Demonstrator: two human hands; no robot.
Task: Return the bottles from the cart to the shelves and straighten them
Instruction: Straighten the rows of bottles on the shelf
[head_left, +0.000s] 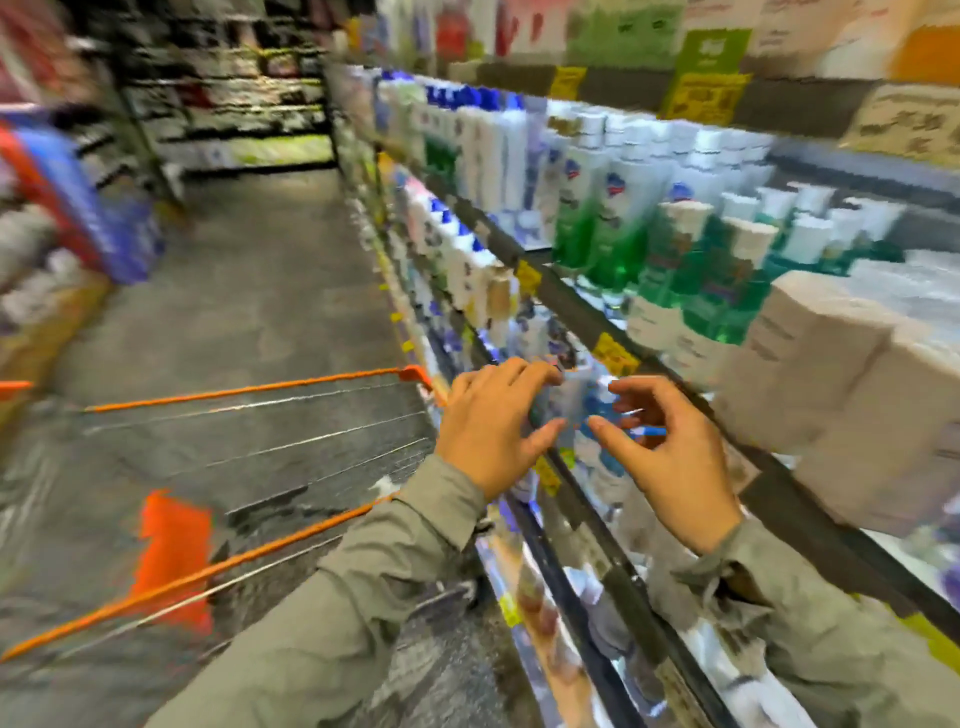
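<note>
Seemingly, left hand (493, 421) and right hand (670, 457) flank a bottle (571, 400), fingers half-curled; contact and bottle's axis blurred

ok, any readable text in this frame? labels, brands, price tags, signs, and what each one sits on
Nothing here can be read; the whole frame is motion-blurred.
yellow shelf-edge tags: dark print, too blurred.
green and yellow sign at the top shelf edge: blurred.
beige card, upper right: dark marks, unreadable.
green and white bottles: labels blurred.
white bottles: blue and red logo, no letters legible.
</note>
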